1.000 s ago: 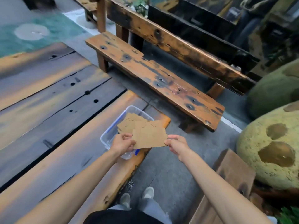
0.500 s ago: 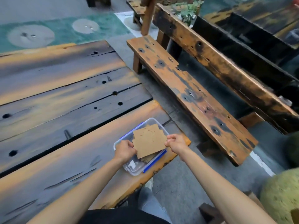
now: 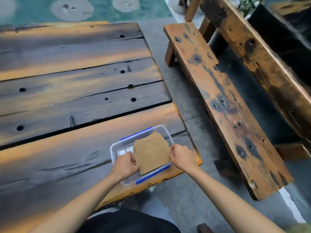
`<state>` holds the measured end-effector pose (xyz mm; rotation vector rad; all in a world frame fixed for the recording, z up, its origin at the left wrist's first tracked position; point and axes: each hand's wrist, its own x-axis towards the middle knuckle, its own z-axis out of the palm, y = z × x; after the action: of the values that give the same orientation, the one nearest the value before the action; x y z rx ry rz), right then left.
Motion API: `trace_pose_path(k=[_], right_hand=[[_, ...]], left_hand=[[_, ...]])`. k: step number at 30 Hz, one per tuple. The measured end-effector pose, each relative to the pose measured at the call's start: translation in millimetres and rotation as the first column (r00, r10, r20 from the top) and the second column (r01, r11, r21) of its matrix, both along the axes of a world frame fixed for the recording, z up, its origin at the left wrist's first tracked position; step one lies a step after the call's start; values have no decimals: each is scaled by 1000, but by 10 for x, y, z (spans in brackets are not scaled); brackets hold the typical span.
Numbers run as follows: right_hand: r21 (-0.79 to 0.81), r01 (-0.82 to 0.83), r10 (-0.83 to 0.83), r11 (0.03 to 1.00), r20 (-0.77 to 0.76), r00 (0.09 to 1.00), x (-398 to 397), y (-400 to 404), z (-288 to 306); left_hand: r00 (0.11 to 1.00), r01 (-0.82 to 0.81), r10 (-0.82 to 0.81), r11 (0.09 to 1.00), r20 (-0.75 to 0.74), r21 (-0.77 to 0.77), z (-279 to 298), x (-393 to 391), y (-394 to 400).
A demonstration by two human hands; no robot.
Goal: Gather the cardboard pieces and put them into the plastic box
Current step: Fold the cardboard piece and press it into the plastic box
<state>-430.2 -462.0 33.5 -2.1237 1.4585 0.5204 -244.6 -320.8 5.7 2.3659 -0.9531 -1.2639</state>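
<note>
1. A big plank table [image 3: 75, 101] fills the left side, its dark, weathered boards streaked orange and dotted with round holes, long cracks running between the boards.
2. To the right stands a wooden bench [image 3: 223, 105] of the same scorched, spotted timber, with a heavy backrest beam above it; grey paving [image 3: 188, 105] runs between bench and table.
3. Beyond the table's far edge the ground is painted green with pale round patches [image 3: 72, 8].
4. At the near right corner of the table sits the plastic box [image 3: 116, 148], clear, with blue clips on its far and near long sides. It lies close to the table's edge.
5. The cardboard pieces [image 3: 152, 153] are a brown stack with ragged edges, held tilted over the open box, the near end poking out past the near rim. Faint cut lines show on the top sheet.
6. The left hand [image 3: 125, 164] is closed on the stack's left edge, fingers curled around it above the box's left part.
7. The right hand [image 3: 180, 157] pinches the stack's right edge, just at the box's right rim.
8. Both bare forearms reach in from below, over dark clothing at the bottom.
</note>
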Motion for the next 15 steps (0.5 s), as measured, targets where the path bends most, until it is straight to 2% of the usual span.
trace_pose_path(k=[3,5,7,10,15], right_hand=[[-71,-164,159,984,-73,985,74,-108,151],[-150,-249,247,957,-30,969,163,-199,227],[-178,-339,357,924,78,931,271,-302,263],[-91,-534,541,840,211,814,456,-444,222],[-8,-715,701,699,204,683,699,-538,36]], left_hand=[[999,-8,7,999,35,37,-39,51,6],[997,-32,28,999,78,40,-72,86,-17],[995,-39,39,999,93,-2,-101,114,-55],[996,-43,48,996,71,-75,-141,128,-122],[997,60,-55,995,61,-80,-196,151,-207]])
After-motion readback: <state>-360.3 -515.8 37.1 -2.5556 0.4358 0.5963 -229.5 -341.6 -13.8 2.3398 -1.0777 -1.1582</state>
